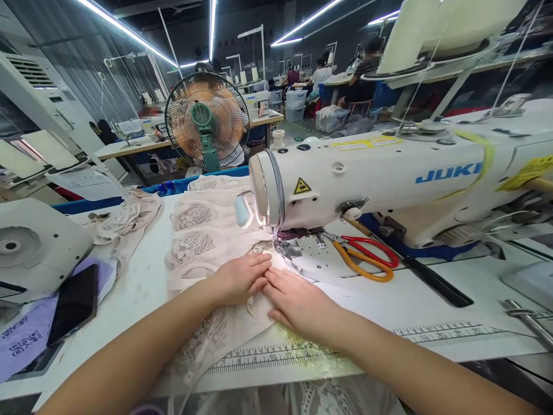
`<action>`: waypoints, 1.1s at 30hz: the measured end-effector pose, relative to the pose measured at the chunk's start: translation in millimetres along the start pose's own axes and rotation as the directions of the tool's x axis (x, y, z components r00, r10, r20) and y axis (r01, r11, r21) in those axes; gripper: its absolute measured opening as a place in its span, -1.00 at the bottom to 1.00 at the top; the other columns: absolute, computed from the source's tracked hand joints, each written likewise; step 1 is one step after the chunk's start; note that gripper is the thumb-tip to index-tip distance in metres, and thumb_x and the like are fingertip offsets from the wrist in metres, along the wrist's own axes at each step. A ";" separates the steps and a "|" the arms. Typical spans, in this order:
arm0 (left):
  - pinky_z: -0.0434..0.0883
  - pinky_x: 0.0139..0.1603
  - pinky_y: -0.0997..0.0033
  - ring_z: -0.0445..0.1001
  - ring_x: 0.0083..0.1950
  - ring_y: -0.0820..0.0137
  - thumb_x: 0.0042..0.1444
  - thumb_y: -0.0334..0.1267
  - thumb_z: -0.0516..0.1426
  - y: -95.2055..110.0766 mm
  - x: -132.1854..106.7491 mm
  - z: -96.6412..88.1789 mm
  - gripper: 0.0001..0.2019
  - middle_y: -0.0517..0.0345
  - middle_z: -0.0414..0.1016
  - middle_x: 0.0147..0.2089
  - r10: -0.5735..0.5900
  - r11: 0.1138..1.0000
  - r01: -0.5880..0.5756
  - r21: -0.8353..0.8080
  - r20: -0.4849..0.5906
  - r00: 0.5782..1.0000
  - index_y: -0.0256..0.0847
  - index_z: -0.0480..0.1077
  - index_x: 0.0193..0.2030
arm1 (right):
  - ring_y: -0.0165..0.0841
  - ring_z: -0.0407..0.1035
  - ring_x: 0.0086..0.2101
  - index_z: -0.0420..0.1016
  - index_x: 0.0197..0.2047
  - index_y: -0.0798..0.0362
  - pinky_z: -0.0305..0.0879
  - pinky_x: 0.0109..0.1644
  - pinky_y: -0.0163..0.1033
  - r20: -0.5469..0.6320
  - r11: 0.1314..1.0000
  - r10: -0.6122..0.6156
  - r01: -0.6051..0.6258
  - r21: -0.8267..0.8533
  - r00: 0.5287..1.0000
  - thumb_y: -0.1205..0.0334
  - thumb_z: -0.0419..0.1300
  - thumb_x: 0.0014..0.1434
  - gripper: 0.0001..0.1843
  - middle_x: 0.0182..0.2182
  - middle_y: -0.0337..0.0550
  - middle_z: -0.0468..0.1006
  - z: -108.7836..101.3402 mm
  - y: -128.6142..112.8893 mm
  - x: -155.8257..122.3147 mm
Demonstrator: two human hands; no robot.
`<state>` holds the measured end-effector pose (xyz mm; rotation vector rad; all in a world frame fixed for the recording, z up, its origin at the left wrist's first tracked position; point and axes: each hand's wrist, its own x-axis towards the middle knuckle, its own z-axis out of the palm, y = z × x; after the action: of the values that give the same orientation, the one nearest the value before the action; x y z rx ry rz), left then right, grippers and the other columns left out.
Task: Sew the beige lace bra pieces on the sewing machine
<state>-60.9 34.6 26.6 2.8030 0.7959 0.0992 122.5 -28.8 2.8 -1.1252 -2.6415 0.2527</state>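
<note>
Both my hands lie flat on a pale pink lace fabric piece [216, 328] in front of the needle of a white JUKI sewing machine [389, 173]. My left hand [242, 278] presses the fabric with its fingers pointing toward the presser foot [285, 239]. Beside it, touching it, my right hand [298, 302] holds the cloth down on the table. The fabric runs from the needle plate toward me and over the table edge.
A stack of similar lace pieces [203, 219] lies behind the left hand. Red and orange scissors [367, 256] rest under the machine arm. A black phone [73, 302] sits at the left. A fan [207, 121] stands behind; other people work at far tables.
</note>
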 end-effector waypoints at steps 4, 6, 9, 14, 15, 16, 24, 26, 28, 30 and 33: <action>0.18 0.29 0.18 0.19 0.29 0.24 0.29 -0.19 -0.12 -4.9 -1.1 12.7 -0.58 -0.12 0.21 0.28 -0.028 1.000 0.029 0.011 -0.028 0.999 -0.35 0.25 0.19 | -0.08 0.18 0.16 0.32 0.14 0.26 0.20 0.19 0.02 -0.069 0.999 -0.020 0.017 -0.042 0.997 0.28 0.13 0.14 -0.51 0.14 0.19 0.33 4.8 2.2 -14.3; 0.17 0.30 0.18 0.19 0.29 0.24 0.30 -0.19 -0.12 -8.3 3.1 13.5 -0.58 -0.11 0.20 0.28 -0.032 0.999 0.033 0.020 -0.034 0.999 -0.35 0.26 0.18 | -0.09 0.22 0.14 0.35 0.11 0.25 0.23 0.17 0.01 -0.100 0.998 -0.035 0.028 -0.065 0.994 0.30 0.09 0.15 -0.55 0.11 0.17 0.37 6.1 4.2 -22.3; 0.17 0.30 0.21 0.18 0.30 0.24 0.29 -0.19 -0.09 -12.4 8.5 12.8 -0.59 -0.09 0.19 0.29 -0.042 0.998 0.043 0.037 -0.019 0.999 -0.35 0.26 0.18 | -0.10 0.27 0.11 0.37 0.09 0.25 0.28 0.14 0.00 -0.148 0.995 -0.047 0.034 -0.091 0.988 0.29 0.04 0.18 -0.58 0.09 0.15 0.40 9.0 7.9 -30.7; 0.20 0.29 0.22 0.19 0.29 0.24 0.29 -0.19 -0.08 -17.5 13.6 13.1 -0.58 -0.09 0.20 0.28 -0.052 0.996 0.054 0.064 -0.022 0.998 -0.36 0.26 0.19 | -0.08 0.27 0.11 0.36 0.09 0.28 0.31 0.12 0.06 -0.219 0.994 -0.054 0.032 -0.104 0.974 0.31 0.02 0.20 -0.59 0.09 0.16 0.40 16.2 13.0 -33.4; 0.20 0.29 0.22 0.19 0.29 0.24 0.29 -0.18 -0.09 -18.2 14.5 13.1 -0.58 -0.09 0.20 0.28 -0.048 0.996 0.049 0.069 -0.021 0.999 -0.37 0.26 0.19 | -0.08 0.26 0.11 0.36 0.09 0.27 0.30 0.12 0.06 -0.229 0.995 -0.049 0.028 -0.094 0.972 0.31 0.02 0.20 -0.59 0.09 0.16 0.40 16.8 13.6 -33.1; 0.20 0.29 0.22 0.19 0.29 0.23 0.29 -0.18 -0.09 -18.7 15.3 12.9 -0.58 -0.09 0.20 0.28 -0.046 0.996 0.047 0.073 -0.021 0.999 -0.36 0.26 0.19 | -0.08 0.26 0.11 0.36 0.09 0.26 0.30 0.13 0.07 -0.233 0.996 -0.043 0.024 -0.083 0.972 0.31 0.03 0.19 -0.60 0.09 0.16 0.40 17.0 14.1 -32.7; 0.21 0.28 0.21 0.22 0.27 0.22 0.29 -0.17 -0.09 -19.0 17.9 10.6 -0.59 -0.10 0.24 0.25 -0.032 0.995 0.035 0.093 -0.031 0.999 -0.35 0.28 0.16 | -0.07 0.25 0.12 0.37 0.08 0.27 0.31 0.12 0.07 -0.217 0.997 -0.033 0.018 -0.069 0.976 0.29 0.04 0.21 -0.60 0.10 0.17 0.39 15.2 15.2 -33.7; 0.22 0.27 0.20 0.23 0.26 0.21 0.29 -0.16 -0.09 -18.9 18.1 10.3 -0.59 -0.11 0.26 0.25 -0.025 0.995 0.029 0.097 -0.040 0.999 -0.35 0.29 0.15 | -0.08 0.25 0.12 0.37 0.08 0.26 0.30 0.13 0.06 -0.218 0.998 -0.030 0.015 -0.069 0.975 0.28 0.04 0.21 -0.61 0.09 0.16 0.40 15.4 15.2 -34.7; 0.23 0.26 0.20 0.24 0.25 0.21 0.29 -0.16 -0.08 -18.8 18.3 10.1 -0.60 -0.11 0.27 0.24 -0.020 0.995 0.024 0.101 -0.041 0.999 -0.34 0.30 0.14 | -0.09 0.25 0.12 0.38 0.07 0.25 0.29 0.14 0.05 -0.216 0.997 -0.022 0.006 -0.074 0.976 0.27 0.03 0.22 -0.61 0.09 0.14 0.40 15.0 15.1 -35.4; 0.22 0.26 0.21 0.25 0.25 0.21 0.28 -0.16 -0.08 -18.8 18.5 10.0 -0.60 -0.10 0.27 0.24 -0.023 0.995 0.027 0.101 -0.039 0.999 -0.34 0.30 0.14 | -0.09 0.26 0.11 0.39 0.07 0.26 0.30 0.13 0.03 -0.208 0.997 -0.011 -0.006 -0.078 0.978 0.26 0.02 0.23 -0.61 0.09 0.13 0.41 14.0 14.9 -35.7; 0.20 0.27 0.18 0.23 0.25 0.20 0.28 -0.16 -0.08 -19.2 18.6 10.3 -0.59 -0.11 0.26 0.24 -0.028 0.996 0.031 0.089 -0.031 0.999 -0.36 0.29 0.15 | -0.09 0.28 0.09 0.40 0.06 0.29 0.31 0.12 0.02 -0.189 0.997 -0.004 -0.010 -0.075 0.982 0.26 0.04 0.22 -0.60 0.09 0.12 0.41 12.4 14.7 -35.6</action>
<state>-53.6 58.2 12.2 2.8786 0.8688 0.1031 152.5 -45.3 -18.8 -1.1164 -2.4997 0.0434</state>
